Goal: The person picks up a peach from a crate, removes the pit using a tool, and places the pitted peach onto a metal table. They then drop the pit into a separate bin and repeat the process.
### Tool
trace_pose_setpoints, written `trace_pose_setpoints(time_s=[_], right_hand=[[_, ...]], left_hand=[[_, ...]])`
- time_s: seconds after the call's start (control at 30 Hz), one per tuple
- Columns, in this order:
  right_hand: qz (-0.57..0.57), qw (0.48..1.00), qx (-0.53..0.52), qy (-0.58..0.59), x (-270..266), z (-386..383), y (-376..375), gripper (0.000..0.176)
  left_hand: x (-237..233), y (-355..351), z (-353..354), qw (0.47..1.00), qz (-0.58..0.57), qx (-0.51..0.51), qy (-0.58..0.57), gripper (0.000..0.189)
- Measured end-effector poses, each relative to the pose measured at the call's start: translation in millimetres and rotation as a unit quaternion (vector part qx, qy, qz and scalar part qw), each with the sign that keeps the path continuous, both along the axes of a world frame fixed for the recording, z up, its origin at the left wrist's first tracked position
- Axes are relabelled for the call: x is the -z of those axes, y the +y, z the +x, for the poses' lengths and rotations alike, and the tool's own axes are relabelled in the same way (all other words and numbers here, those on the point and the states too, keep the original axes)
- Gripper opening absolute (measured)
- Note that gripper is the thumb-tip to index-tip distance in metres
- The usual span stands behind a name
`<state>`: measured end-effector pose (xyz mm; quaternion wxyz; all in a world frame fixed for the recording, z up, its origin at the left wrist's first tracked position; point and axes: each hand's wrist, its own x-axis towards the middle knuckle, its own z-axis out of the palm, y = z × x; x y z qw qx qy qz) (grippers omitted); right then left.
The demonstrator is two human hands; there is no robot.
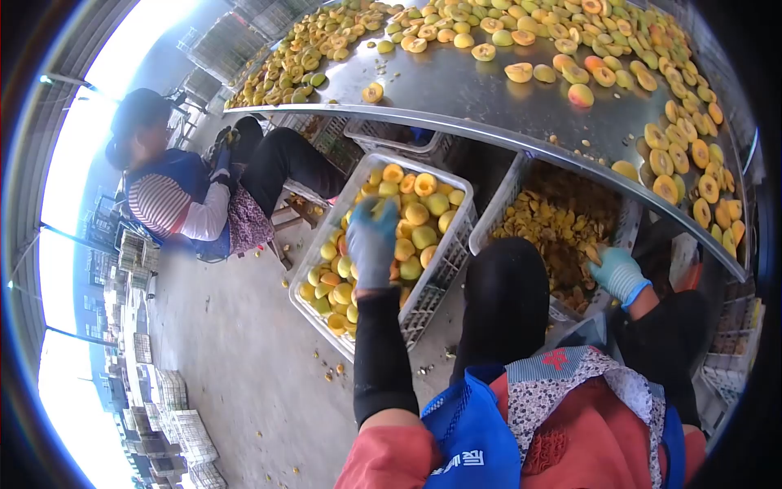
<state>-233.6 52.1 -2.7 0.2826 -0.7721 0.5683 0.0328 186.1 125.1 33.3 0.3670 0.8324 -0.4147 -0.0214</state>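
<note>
My left hand [373,244], in a grey and blue glove, reaches over a white plastic crate [326,213] heaped with yellow-green peach halves. Its fingers are blurred against the fruit, and I cannot tell whether they grip a piece. My right hand [619,275], in a teal glove, is closed at the right side of a second crate [498,202]. A small yellowish-brown piece [597,254] shows at its fingertips. Yellow peelings and brown scraps [550,232] fill much of that second crate.
A metal table [456,85] stretches above both crates, with many halved peaches [521,73] spread across it. At the left, a seated person [191,196] wears a blue vest. Stacked crates [183,424] stand farther off. Bits of fruit [332,371] lie on the concrete floor [236,359].
</note>
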Motion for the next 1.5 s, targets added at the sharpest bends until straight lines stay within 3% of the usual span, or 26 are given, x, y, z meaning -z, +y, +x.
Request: trace_pose_setpoints(time_s=[0.07, 0.1, 0.13, 0.23, 0.27, 0.37, 0.43, 0.5, 0.6, 0.63, 0.7, 0.77, 0.87, 0.9, 0.93, 0.97, 1.0, 1.03, 1.07, 1.1, 1.17, 1.23, 1.3, 1.37, 1.43, 1.5], right_hand=[[0.013, 1.0, 0.009, 0.004, 8, 3, 1, 0.035], [0.011, 1.0, 0.002, 0.016, 19, 2, -2, 0.036], [0.011, 0.999, -0.006, 0.029, 32, 1, -4, 0.037], [0.023, 0.998, -0.017, 0.048, 28, 11, -5, 0.038], [0.032, 0.998, -0.02, 0.053, 23, 14, -3, 0.039], [-0.003, 0.997, -0.021, 0.079, 8, 21, -2, 0.039], [0.002, 0.999, -0.006, 0.054, 8, 22, -4, 0.038], [0.006, 1.0, 0.008, 0.024, 12, 21, -6, 0.038], [-0.03, 0.999, -0.018, 0.021, 18, 22, -8, 0.037], [-0.023, 0.999, -0.013, 0.023, 17, 24, -10, 0.037], [-0.009, 1.0, -0.003, 0.024, 10, 30, -12, 0.037], [0.007, 1.0, 0.004, 0.012, 3, 34, -15, 0.036], [0.01, 1.0, -0.012, 0.014, -1, 39, -18, 0.034], [0.001, 1.0, -0.007, 0.023, -5, 36, -19, 0.033], [-0.029, 0.998, -0.048, -0.027, 3, 29, -18, 0.031], [-0.068, 0.992, -0.081, -0.069, 12, 20, -18, 0.03], [-0.079, 0.991, -0.074, -0.072, 5, 18, -15, 0.03], [-0.093, 0.99, -0.067, -0.078, -4, 21, -16, 0.03], [-0.065, 0.996, -0.038, -0.053, -13, 20, -19, 0.031], [-0.025, 0.999, -0.018, -0.04, -18, 22, -18, 0.032], [-0.031, 0.998, -0.01, -0.061, -34, 20, -16, 0.033], [-0.047, 0.994, 0.002, -0.094, -45, 13, -17, 0.033], [-0.071, 0.987, 0.01, -0.141, -52, 9, -17, 0.033], [-0.089, 0.975, 0.028, -0.202, -57, 3, -19, 0.034], [-0.116, 0.966, 0.038, -0.228, -59, -4, -21, 0.034], [-0.121, 0.963, 0.048, -0.236, -63, -10, -20, 0.036]], left_hand=[[45, 41, 46, 0.985, 0.081, -0.084, -0.13, 0.064], [56, 56, 58, 0.977, 0.163, -0.099, -0.095, 0.069], [86, 71, 75, 0.975, 0.195, -0.074, -0.072, 0.062], [86, 66, 82, 0.95, 0.305, -0.025, -0.063, 0.05], [96, 66, 85, 0.959, 0.269, -0.024, -0.088, 0.038], [97, 72, 94, 0.967, 0.237, -0.02, -0.095, 0.037], [71, 62, 92, 0.98, 0.175, -0.089, -0.031, 0.036], [50, 36, 95, 0.99, 0.115, -0.064, -0.045, 0.033], [74, -24, 108, 0.977, -0.049, -0.028, -0.208, 0.029], [75, -43, 102, 0.971, -0.05, 0.001, -0.236, 0.031], [104, -77, 97, 0.978, 0.122, 0.071, -0.156, 0.034], [168, -89, 84, 0.901, 0.055, 0.073, -0.425, 0.027], [132, -81, 114, 0.925, 0.063, 0.319, -0.195, 0.024], [170, -78, 156, 0.898, 0.096, 0.316, -0.291, 0.021], [145, -72, 158, 0.882, 0.281, 0.246, -0.287, 0.018], [148, -57, 156, 0.911, 0.094, 0.194, -0.352, 0.019], [206, -50, 205, 0.86, 0.313, 0.212, -0.342, 0.023], [208, -45, 202, 0.868, 0.237, 0.208, -0.384, 0.026], [202, -53, 209, 0.871, 0.216, 0.251, -0.362, 0.027], [144, -59, 182, 0.893, 0.274, 0.273, -0.23, 0.033], [126, -76, 178, 0.962, 0.241, 0.118, -0.043, 0.039], [86, -111, 143, 0.97, 0.042, 0.063, -0.232, 0.043], [-4, -149, 58, 0.947, -0.125, 0.141, -0.261, 0.042], [-47, -192, -14, 0.947, -0.202, 0.236, -0.079, 0.042], [-86, -235, -81, 0.904, -0.187, 0.382, -0.035, 0.044], [-106, -278, -133, 0.888, -0.037, 0.439, 0.128, 0.049]])
